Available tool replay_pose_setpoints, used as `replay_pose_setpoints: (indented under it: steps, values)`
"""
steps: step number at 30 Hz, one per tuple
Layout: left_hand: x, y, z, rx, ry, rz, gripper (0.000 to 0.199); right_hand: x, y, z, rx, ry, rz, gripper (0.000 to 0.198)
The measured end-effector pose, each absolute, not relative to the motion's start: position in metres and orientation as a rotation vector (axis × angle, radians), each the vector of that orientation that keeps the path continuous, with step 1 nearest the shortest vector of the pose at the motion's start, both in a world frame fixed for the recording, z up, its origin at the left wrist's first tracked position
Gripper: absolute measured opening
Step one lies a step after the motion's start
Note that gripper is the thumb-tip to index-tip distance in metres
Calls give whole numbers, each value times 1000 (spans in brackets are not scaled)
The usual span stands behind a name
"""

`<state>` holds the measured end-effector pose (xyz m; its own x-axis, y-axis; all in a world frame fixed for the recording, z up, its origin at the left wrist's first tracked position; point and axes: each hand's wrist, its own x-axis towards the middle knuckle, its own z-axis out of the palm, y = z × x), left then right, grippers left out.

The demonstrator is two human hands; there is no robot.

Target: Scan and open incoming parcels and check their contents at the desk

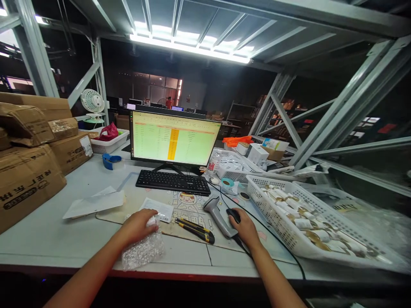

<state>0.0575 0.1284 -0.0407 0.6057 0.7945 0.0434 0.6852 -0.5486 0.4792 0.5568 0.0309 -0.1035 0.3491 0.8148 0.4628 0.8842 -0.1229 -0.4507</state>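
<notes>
Left fingers (150, 213) on bubble wrap (144, 250) | right fingers (241, 213) on mouse (233, 215)

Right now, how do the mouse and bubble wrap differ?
The mouse is black, the bubble wrap clear. The mouse is small and smooth; the bubble wrap is larger and bumpy. The mouse sits under the right hand, the bubble wrap under the left hand. Both have a hand on them.

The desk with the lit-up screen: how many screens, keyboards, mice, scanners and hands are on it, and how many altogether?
Screen: 1
Keyboard: 1
Mouse: 1
Scanner: 1
Hands: 2, left hand and right hand
Total: 6
</notes>
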Motion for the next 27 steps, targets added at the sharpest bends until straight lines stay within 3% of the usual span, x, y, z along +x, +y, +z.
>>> replay_pose_setpoints:
  steps: [21, 27]
  values:
    - [55, 120, -32, 2425, 1159, 394, 58, 552, 34, -100, -1819, -1493, -122, 46]
    - [56, 121, -31, 2466, 1130, 416, 56, 537, 22, -47, -1913, -1311, -160, 48]
